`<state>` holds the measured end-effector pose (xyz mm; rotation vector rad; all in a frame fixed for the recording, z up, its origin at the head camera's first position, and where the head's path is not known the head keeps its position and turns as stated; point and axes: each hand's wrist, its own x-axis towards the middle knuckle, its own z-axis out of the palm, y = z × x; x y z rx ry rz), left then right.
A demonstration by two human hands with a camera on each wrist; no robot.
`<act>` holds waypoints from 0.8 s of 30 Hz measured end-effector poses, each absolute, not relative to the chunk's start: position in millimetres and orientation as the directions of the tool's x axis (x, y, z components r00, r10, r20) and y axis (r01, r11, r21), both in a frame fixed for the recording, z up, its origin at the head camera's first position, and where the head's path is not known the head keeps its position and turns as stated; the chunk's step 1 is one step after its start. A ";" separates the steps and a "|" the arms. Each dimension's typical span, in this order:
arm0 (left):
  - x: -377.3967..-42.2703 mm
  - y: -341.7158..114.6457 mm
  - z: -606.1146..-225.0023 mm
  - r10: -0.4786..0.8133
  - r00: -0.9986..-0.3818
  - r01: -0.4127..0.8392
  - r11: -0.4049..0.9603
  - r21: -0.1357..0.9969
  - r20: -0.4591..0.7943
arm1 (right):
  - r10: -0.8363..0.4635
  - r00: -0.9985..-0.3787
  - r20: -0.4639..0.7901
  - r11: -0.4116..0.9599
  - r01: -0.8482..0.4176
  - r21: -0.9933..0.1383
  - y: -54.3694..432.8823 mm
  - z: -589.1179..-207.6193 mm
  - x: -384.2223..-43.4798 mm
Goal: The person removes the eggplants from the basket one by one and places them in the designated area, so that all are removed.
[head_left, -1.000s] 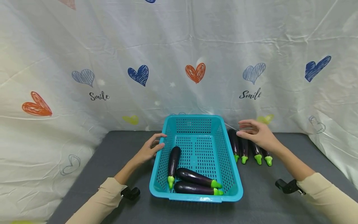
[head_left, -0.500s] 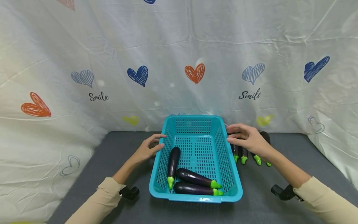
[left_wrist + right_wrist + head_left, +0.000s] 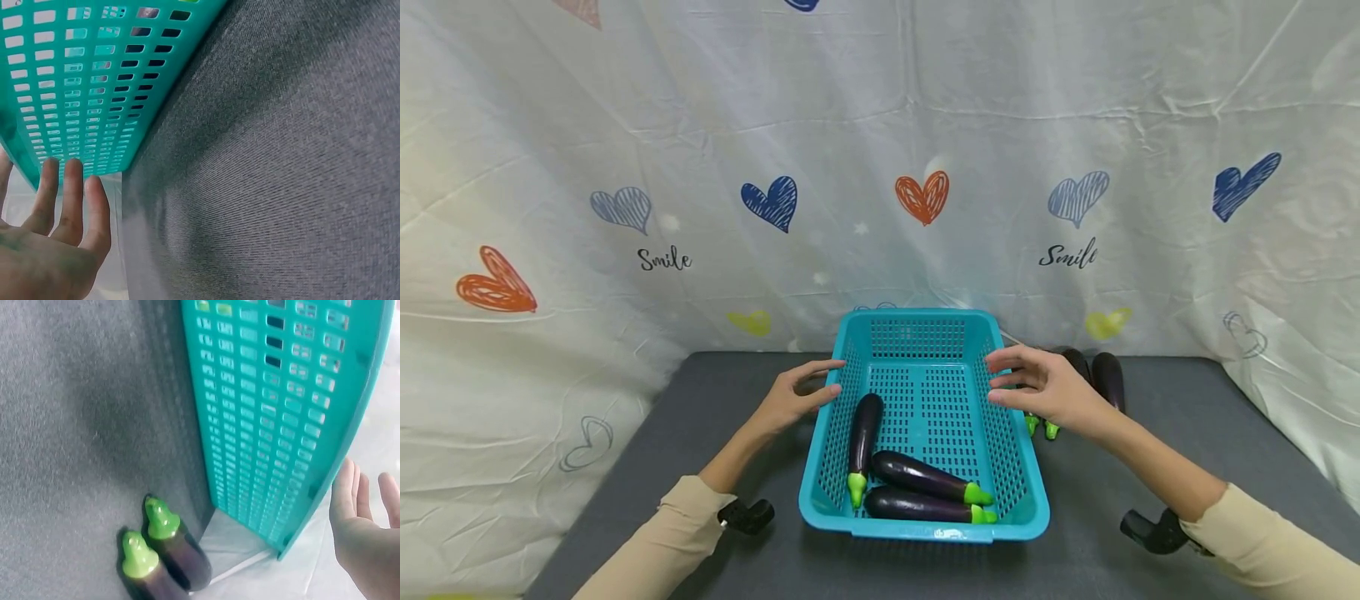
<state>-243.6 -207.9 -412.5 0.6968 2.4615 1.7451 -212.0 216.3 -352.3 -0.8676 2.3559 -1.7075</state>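
A turquoise plastic basket (image 3: 925, 530) stands in the middle of the table in the head view. Inside lie three eggplants, one lengthwise (image 3: 867, 437) at the left and two crosswise (image 3: 917, 477) near the front. My left hand (image 3: 786, 404) is at the left rim, its fingertips and thumb right at the edge. In the left wrist view its fingers (image 3: 73, 200) extend loosely beside the perforated wall. My right hand (image 3: 1051, 393) reaches over the right rim with fingers extended and apart from the thumb, nothing between them. Several eggplants (image 3: 1108, 379) lie right of the basket, partly hidden by this hand.
A dark grey cloth (image 3: 730, 467) covers the table. Behind it hangs a white curtain (image 3: 850, 125) with printed hearts. In the right wrist view two green-stemmed eggplants (image 3: 178, 550) lie close to the basket's outer wall.
My right hand has moved left from above the eggplants outside to the basket's right rim. My left hand stays at the left rim; the eggplants in the basket lie as before.
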 end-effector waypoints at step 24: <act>-241.3 -206.6 -412.6 0.375 -0.911 0.286 0.265 0.921 0.175 | -0.631 -0.748 0.207 0.149 -0.378 -0.914 169.7 -359.8 -194.7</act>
